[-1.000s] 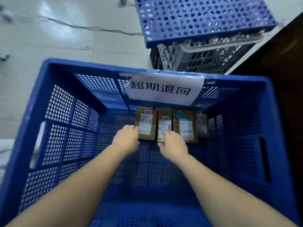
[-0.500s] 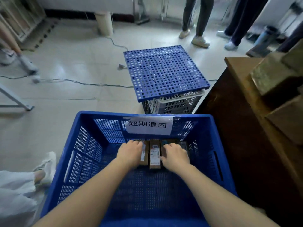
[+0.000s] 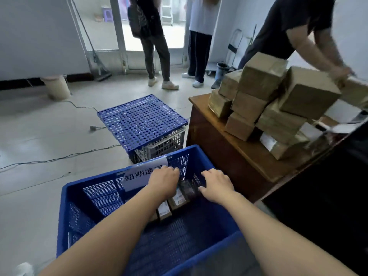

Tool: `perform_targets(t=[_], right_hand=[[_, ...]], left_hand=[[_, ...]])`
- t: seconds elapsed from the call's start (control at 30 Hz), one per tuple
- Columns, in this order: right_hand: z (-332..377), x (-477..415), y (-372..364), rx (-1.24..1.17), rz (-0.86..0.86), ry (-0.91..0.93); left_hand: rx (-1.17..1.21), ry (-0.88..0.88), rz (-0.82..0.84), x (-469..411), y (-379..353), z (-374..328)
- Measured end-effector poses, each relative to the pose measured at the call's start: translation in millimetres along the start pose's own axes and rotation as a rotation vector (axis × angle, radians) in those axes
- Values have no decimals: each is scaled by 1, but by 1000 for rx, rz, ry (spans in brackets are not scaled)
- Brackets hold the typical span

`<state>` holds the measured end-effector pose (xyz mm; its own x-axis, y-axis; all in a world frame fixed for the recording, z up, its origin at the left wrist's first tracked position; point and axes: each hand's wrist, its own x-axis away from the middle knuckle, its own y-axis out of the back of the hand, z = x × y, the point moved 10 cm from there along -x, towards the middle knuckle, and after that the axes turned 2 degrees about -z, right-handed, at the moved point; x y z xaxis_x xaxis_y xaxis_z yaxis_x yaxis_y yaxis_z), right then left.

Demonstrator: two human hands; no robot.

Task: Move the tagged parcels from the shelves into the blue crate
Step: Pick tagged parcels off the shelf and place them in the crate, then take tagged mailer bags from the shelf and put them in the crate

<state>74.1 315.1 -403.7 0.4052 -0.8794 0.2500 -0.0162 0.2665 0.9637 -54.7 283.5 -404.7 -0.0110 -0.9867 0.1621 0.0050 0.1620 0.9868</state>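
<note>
**Daylight through the glass doorway [image 3: 175,34] burns out to near white.**

Beyond the blue crate [image 3: 63,226], that glare backlights two standing people [image 3: 157,46] into dark shapes and lays a pale sheen on the floor [image 3: 49,136]. The crate's inside lies in soft shadow. Right of the crate, the cardboard boxes [image 3: 260,76] and a person's arm [image 3: 328,50] smear with motion blur, and the wide lens bends the desk [image 3: 219,136] toward the frame edge.

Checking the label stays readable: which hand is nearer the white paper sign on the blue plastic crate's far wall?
Left. The left hand covers the right end of the white paper sign; the right hand is farther right, clear of it.
</note>
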Motion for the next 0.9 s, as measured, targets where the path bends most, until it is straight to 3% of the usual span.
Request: perform_targets(t=[0.5, 0.9], right_hand=[[-217, 210, 124, -41, -226, -376], [-395, 445, 154, -38, -359, -631]], left_hand=[[-65, -382, -186, 34, 155, -276], [-58, -651, -322, 133, 208, -542]])
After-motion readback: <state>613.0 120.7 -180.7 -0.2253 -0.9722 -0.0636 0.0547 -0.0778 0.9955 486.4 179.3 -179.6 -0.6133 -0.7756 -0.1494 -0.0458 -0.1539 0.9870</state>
